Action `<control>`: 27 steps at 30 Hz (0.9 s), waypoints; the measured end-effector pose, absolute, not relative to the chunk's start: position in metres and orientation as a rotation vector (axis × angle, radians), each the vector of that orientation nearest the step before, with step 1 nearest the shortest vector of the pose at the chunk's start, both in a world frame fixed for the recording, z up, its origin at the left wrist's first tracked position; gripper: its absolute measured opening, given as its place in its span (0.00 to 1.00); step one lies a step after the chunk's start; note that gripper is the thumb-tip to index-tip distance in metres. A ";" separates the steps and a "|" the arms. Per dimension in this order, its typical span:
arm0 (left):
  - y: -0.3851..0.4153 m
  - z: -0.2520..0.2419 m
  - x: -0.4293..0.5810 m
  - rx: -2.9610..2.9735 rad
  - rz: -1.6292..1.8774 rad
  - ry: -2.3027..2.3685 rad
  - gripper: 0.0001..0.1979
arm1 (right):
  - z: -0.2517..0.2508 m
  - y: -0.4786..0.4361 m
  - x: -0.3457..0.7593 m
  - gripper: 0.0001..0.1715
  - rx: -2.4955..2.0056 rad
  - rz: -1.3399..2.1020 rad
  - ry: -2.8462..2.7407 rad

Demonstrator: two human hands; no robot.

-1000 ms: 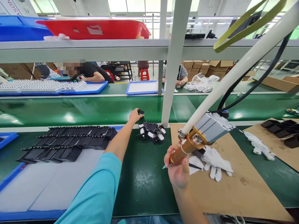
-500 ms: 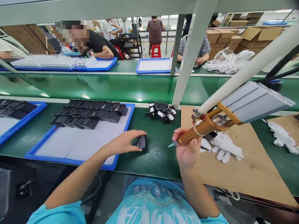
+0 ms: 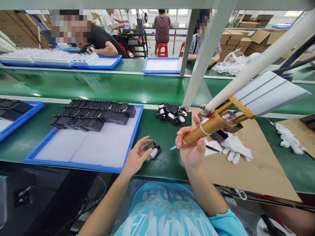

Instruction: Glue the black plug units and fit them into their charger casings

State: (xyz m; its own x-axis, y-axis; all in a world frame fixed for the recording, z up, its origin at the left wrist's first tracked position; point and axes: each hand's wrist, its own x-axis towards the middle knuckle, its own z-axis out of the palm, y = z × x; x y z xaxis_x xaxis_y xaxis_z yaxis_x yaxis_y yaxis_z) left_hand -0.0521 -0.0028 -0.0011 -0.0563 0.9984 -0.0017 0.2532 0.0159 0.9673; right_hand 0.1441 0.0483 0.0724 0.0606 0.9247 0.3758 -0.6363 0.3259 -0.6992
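Here, your left hand (image 3: 136,156) pinches a small black part (image 3: 155,151) with its fingertips and holds it on the green counter (image 3: 161,165), just beside the blue tray (image 3: 73,165). Your right hand (image 3: 193,152) is clenched around the gold tool (image 3: 214,124), whose tip hovers near the part without touching it. White gloves (image 3: 236,149) lie on the cardboard (image 3: 246,177) to your right.
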 end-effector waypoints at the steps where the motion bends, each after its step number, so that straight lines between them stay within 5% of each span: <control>1: -0.004 -0.005 -0.050 1.328 1.169 1.475 0.22 | 0.073 0.048 0.142 0.21 -0.386 1.242 -0.902; 5: -0.012 -0.017 -0.038 1.496 1.187 1.646 0.17 | 0.077 0.049 0.134 0.26 -0.389 1.270 -0.902; 9: -0.015 -0.026 -0.030 1.810 1.049 1.831 0.26 | 0.079 0.049 0.127 0.28 -0.390 1.281 -0.889; 27: -0.020 0.016 -0.014 1.905 1.126 1.772 0.17 | 0.080 0.049 0.122 0.20 -0.339 1.276 -0.860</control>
